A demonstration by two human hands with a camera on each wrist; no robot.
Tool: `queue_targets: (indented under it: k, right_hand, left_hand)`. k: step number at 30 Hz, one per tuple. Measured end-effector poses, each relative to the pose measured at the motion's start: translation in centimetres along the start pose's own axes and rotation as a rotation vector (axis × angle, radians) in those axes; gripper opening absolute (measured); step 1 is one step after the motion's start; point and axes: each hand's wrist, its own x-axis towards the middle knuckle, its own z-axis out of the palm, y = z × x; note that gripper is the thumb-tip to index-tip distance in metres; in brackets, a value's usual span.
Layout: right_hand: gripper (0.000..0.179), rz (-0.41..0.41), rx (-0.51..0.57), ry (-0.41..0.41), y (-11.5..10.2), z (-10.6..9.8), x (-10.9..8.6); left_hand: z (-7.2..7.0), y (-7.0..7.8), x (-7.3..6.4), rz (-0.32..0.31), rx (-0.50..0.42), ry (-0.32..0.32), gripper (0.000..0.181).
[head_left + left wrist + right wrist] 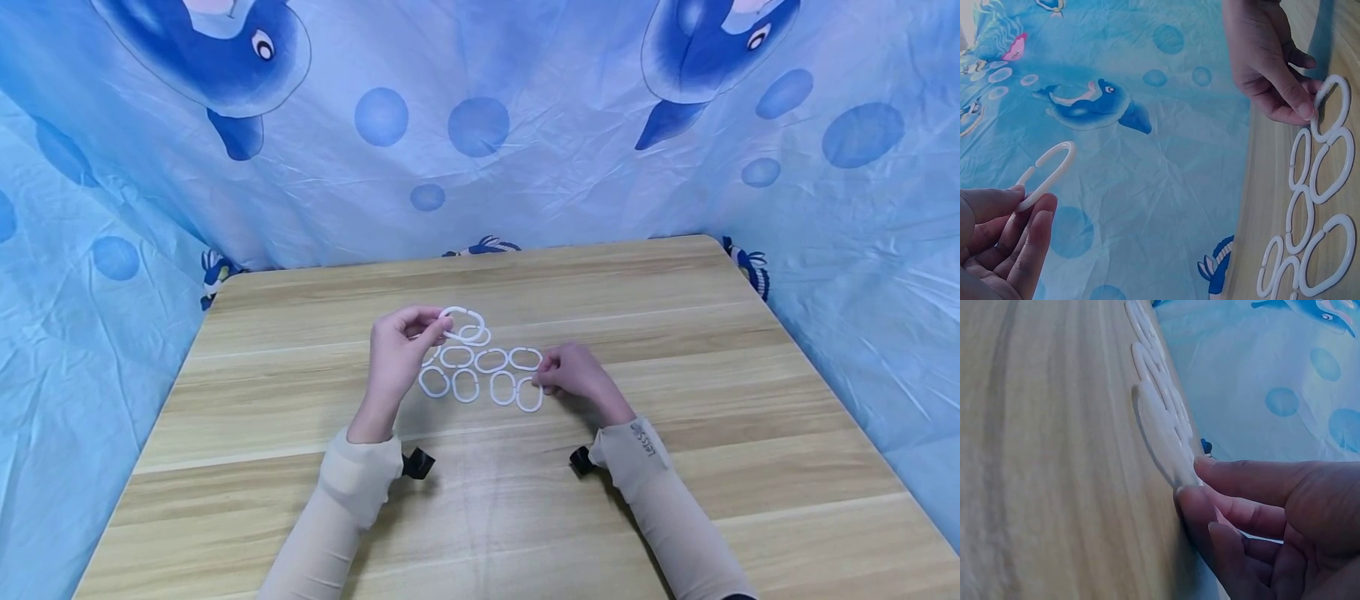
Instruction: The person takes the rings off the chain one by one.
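My left hand (397, 350) is raised over the table, pinching a white plastic shower curtain ring (1055, 180) between thumb and fingers. This ring is oval, with a small gap in one side. At the right end of the near row, my right hand (577, 372) grips the edge of another white ring (529, 411) with thumb and fingertips. That ring (1163, 425) looks blurred in the right wrist view, close over the wood. Several similar rings (466, 402) lie in two rows between the hands, close together. One more ring (480, 342) shows partly behind the held one.
The wooden table (480, 517) has its far edge against a blue curtain (330, 192) printed with whales and bubbles. Black wrist cameras (417, 463) sit at both cuffs, low over the wood.
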Motion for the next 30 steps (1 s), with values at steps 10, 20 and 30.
queue_targets:
  k: [10, 20, 30]
  right_hand:
    - [0.008, 0.008, 0.066, -0.004, -0.2, 0.2, -0.1]
    - [0.011, -0.019, 0.070, -0.008, -0.6, 0.0, -0.3]
    - [0.026, -0.129, 0.252, 0.002, -2.4, -0.6, -1.0]
  left_hand:
    - [0.0, 0.0, 0.0, -0.012, 0.011, 0.001, 0.019]
    - [-0.1, -0.1, -0.1, -0.004, 0.004, 0.002, 0.019]
    - [0.1, 0.1, -0.1, -0.004, -0.007, -0.008, 0.019]
